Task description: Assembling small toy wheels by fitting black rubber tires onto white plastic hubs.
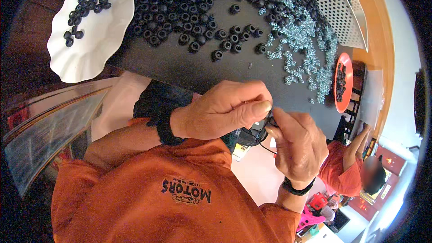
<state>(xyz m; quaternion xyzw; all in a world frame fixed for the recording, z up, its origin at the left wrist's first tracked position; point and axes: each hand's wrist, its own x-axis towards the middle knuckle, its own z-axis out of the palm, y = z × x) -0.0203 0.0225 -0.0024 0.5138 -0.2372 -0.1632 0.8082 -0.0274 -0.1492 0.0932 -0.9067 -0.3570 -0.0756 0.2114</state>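
My left hand [225, 110] is closed in a pinch, thumb against the curled forefinger, just past the near edge of the table. Close beside it, my right hand [299, 144] pinches a small black piece [271, 120], mostly covered by the fingers. What sits in the left fingertips is hidden. Beyond my hands, many hollow round black plastic pieces [193, 29] are heaped on the dark table [189, 69]. A pile of small silvery coil springs [306, 40] spreads to their right, and one spring [250, 65] lies alone nearer my hands.
A white scalloped plate [105, 31] with several black pieces stands at the left. An orange-red dish [340, 103] of dark pieces sits at the right edge, below a perforated metal tray [346, 13]. Another person in an orange shirt [339, 164] is at the right.
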